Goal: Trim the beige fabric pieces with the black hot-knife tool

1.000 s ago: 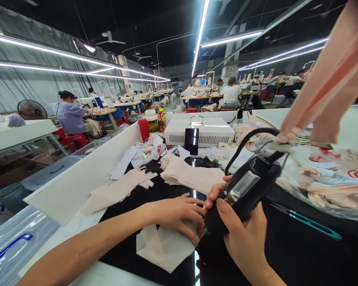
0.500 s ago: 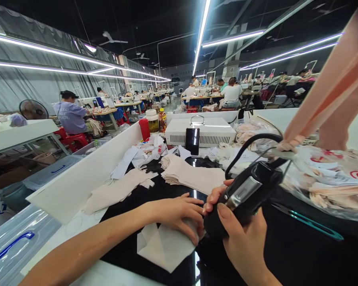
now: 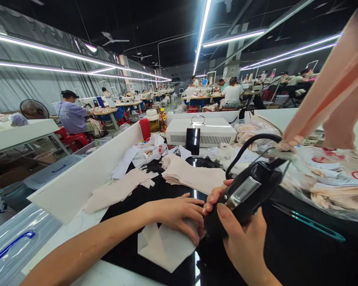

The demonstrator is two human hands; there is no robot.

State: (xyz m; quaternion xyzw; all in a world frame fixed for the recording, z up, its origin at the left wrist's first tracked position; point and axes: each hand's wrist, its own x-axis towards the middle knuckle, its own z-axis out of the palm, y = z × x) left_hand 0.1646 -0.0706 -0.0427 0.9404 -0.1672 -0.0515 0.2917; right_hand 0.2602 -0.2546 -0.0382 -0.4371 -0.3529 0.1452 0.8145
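Black handheld tool (image 3: 255,178) with silver plate (image 3: 244,194), cream fabric piece (image 3: 164,250), black tabletop (image 3: 304,258), teal slim tool (image 3: 319,227), peach cloth strip (image 3: 319,89)

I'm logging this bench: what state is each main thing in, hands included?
Left hand: resting on near fabric piece
Right hand: gripping black tool
Black tool: held, tilted
Near fabric piece: creased, partly covered
Fabric stack: piled unevenly
Teal snips: lying flat
Phone: propped upright
White box: handle raised
Jar: lidded
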